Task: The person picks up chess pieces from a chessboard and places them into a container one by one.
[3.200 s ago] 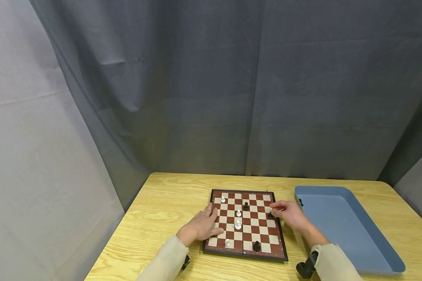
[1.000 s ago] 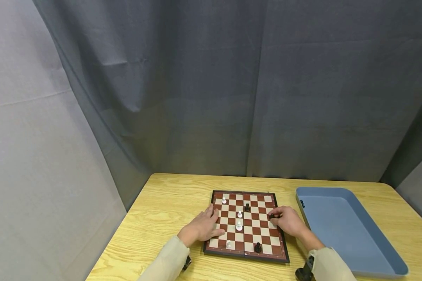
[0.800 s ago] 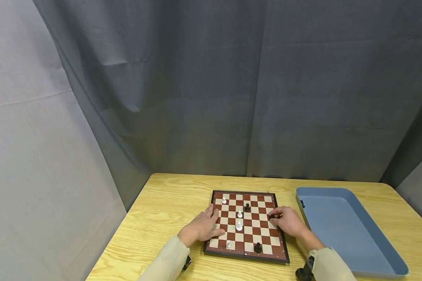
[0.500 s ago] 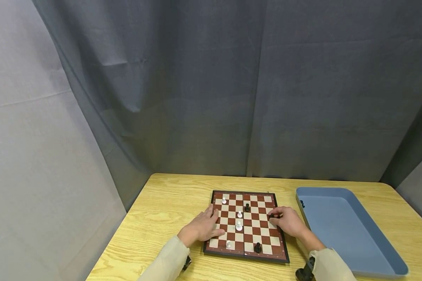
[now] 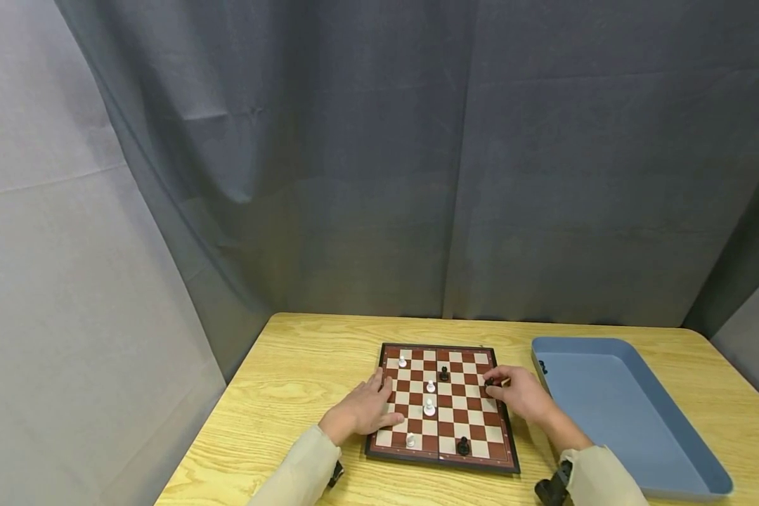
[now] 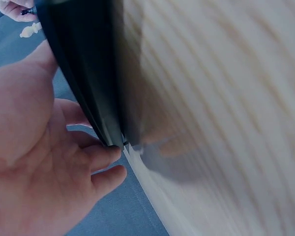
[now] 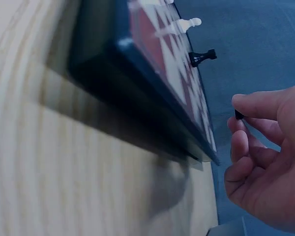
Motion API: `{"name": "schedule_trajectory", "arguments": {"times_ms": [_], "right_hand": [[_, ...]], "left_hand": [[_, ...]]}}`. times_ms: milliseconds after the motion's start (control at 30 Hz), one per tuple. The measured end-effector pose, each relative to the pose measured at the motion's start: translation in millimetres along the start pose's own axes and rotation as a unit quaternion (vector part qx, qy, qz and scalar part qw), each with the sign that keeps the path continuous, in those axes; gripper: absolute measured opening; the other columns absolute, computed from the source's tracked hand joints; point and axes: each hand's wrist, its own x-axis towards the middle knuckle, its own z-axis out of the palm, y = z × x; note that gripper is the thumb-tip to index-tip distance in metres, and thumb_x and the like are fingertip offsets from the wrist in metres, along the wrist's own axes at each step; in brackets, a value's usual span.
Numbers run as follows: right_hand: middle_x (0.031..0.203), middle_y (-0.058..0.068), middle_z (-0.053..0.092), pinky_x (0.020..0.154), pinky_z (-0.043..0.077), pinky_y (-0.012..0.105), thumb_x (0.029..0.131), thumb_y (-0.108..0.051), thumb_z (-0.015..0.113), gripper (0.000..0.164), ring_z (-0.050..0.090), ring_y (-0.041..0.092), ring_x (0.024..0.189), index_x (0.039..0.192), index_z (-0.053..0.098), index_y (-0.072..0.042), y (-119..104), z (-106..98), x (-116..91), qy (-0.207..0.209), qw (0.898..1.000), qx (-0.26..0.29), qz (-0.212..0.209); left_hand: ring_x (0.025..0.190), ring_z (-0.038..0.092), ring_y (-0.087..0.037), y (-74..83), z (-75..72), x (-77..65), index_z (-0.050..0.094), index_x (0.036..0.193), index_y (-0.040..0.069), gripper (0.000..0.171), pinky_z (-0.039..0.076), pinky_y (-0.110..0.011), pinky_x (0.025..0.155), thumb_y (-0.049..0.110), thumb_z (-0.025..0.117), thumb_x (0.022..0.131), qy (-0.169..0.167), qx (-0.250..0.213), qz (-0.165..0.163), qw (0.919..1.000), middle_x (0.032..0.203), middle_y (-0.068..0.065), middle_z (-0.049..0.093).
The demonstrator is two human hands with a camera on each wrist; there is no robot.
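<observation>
A folding chessboard [image 5: 458,402] lies on the table with several white pieces, such as a white pawn [image 5: 429,407], standing on its left half. My left hand [image 5: 362,409] rests on the board's left edge, thumb on the squares, other fingers extended along the rim. Over the right edge, my right hand [image 5: 523,393] pinches a small black chess piece [image 5: 488,384] between thumb and fingers; in the right wrist view its dark tip [image 7: 239,115] shows, the remainder covered. Two other black pieces stand on the right half, one upper black piece [image 5: 443,374] and one lower black piece [image 5: 463,446].
To the right of the board stands a blue-grey tray [image 5: 632,414] with small black pieces [image 5: 542,367] near its left wall. The wooden table [image 5: 291,365] ends at a grey curtain [image 5: 367,176] behind.
My right hand came down onto the black piece at the board's right edge, and since half a second ago it has risen slightly with it. The left hand stays in place.
</observation>
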Motion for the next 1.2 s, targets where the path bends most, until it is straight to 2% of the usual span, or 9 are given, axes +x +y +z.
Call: {"name": "schedule_trajectory", "arguments": {"times_ms": [133, 400, 633, 1200], "right_hand": [[0.088, 0.007, 0.062, 0.054, 0.044, 0.033, 0.089, -0.008, 0.064, 0.025, 0.057, 0.021, 0.072, 0.113, 0.064, 0.000, -5, -7, -1, 0.002, 1.000, -0.004, -0.007], [0.105, 0.013, 0.062, 0.059, 0.048, 0.032, 0.090, -0.007, 0.063, 0.025, 0.058, 0.020, 0.080, 0.114, 0.064, 0.001, -8, -23, -3, 0.008, 0.999, -0.014, -0.036], [0.105, 0.013, 0.061, 0.062, 0.048, 0.033, 0.091, -0.008, 0.061, 0.025, 0.058, 0.025, 0.086, 0.114, 0.062, 0.003, -6, -36, -4, 0.009, 0.999, -0.018, -0.045], [0.101, 0.012, 0.061, 0.066, 0.049, 0.036, 0.093, -0.010, 0.061, 0.026, 0.056, 0.024, 0.087, 0.114, 0.061, 0.004, 5, -69, -8, 0.003, 0.998, -0.013, -0.053]], "left_hand": [[0.142, 0.017, -0.027, 0.6, -0.1, 0.3, 0.026, 0.149, 0.003, 0.081, 0.025, -0.042, 0.111, 0.060, 0.041, 0.093, -0.001, 0.002, -0.001, 1.0000, 0.155, -0.019, 0.013], [0.142, 0.016, -0.026, 0.1, 0.3, 0.0, 0.026, 0.149, 0.004, 0.081, 0.024, -0.042, 0.112, 0.060, 0.040, 0.093, -0.003, 0.004, -0.003, 1.0000, 0.155, -0.019, 0.013], [0.142, 0.016, -0.027, -0.1, -1.8, -2.2, 0.026, 0.149, 0.004, 0.080, 0.024, -0.042, 0.112, 0.059, 0.041, 0.093, -0.003, 0.001, -0.002, 1.0000, 0.155, -0.019, 0.013], [0.142, 0.014, -0.026, -0.9, -1.1, -1.5, 0.026, 0.150, 0.004, 0.081, 0.023, -0.042, 0.112, 0.060, 0.040, 0.093, -0.004, -0.002, -0.004, 1.0000, 0.155, -0.018, 0.013]]}}
